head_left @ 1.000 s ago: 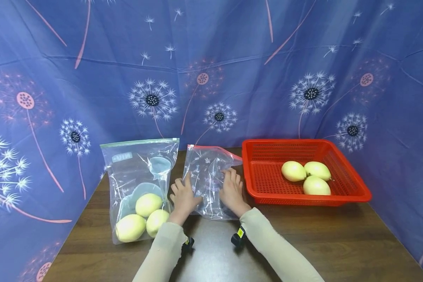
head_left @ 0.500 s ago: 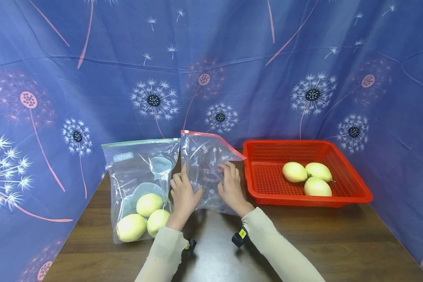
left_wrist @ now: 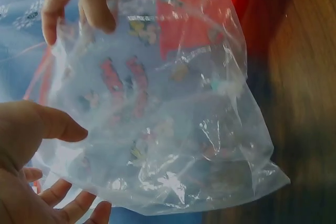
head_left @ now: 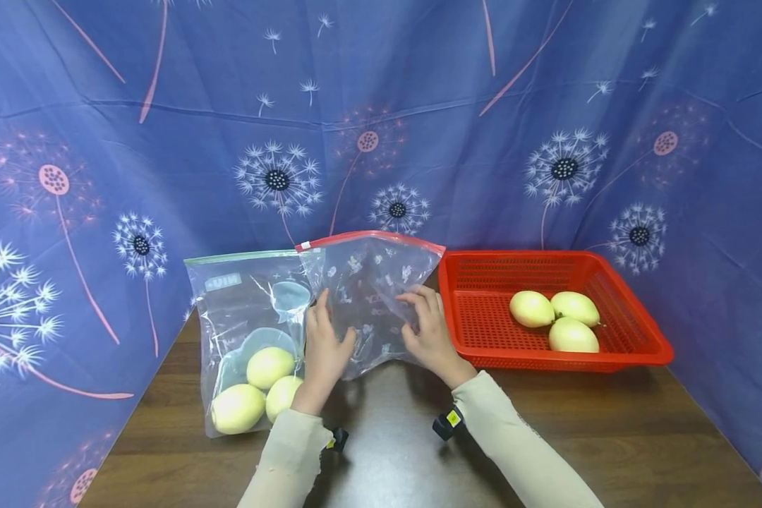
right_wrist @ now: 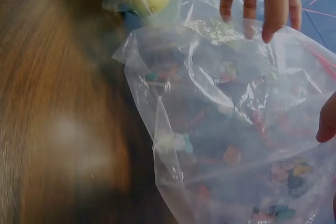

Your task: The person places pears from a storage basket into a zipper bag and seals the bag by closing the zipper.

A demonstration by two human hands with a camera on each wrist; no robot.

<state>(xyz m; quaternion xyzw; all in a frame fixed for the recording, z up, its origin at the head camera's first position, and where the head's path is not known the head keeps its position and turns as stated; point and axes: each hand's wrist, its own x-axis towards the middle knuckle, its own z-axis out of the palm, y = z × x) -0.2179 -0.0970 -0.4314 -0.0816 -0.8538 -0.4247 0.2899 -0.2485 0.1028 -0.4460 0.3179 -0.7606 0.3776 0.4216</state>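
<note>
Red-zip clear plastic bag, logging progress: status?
Left hand, right hand touching bag. No contents visible. Close by: green-zip clear plastic bag left, red plastic basket right.

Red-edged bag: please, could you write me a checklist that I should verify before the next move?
1. Left hand holding red-edged bag: ok, left side.
2. Right hand holding it: ok, right side.
3. No fruit inside it: ok.
4. Red zip open: cannot tell.
5. Fruits in red basket: ok, three.
6. No overlap with green-edged bag in head view: not ok, corners overlap.
</note>
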